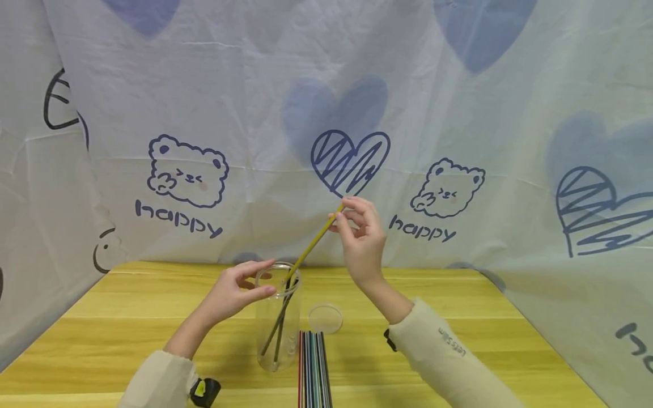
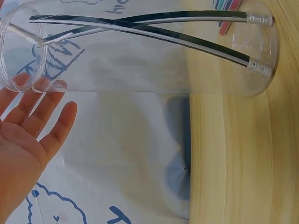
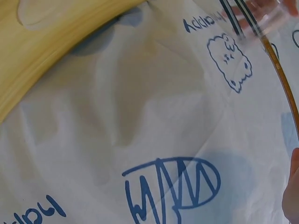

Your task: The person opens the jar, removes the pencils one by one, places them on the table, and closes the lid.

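Note:
A tall clear jar (image 1: pixel 278 328) stands upright on the table with two dark pencils (image 1: pixel 279 331) crossed inside. My left hand (image 1: pixel 229 292) holds its rim between thumb and fingers; the left wrist view shows that hand (image 2: pixel 28 135) at the mouth of the jar (image 2: pixel 140 70). My right hand (image 1: pixel 363 241) pinches the upper end of a yellow pencil (image 1: pixel 316 241), which slants down to the jar's mouth. In the right wrist view, part of the right hand (image 3: pixel 292 191) shows at the edge beside the yellow pencil (image 3: pixel 282 79).
A round clear lid (image 1: pixel 325 318) lies on the wooden table (image 1: pixel 423 351) just right of the jar. Several pencils of various colours (image 1: pixel 313 368) lie side by side at the front, right of the jar. Behind the table hangs a printed white cloth (image 1: pixel 265 113).

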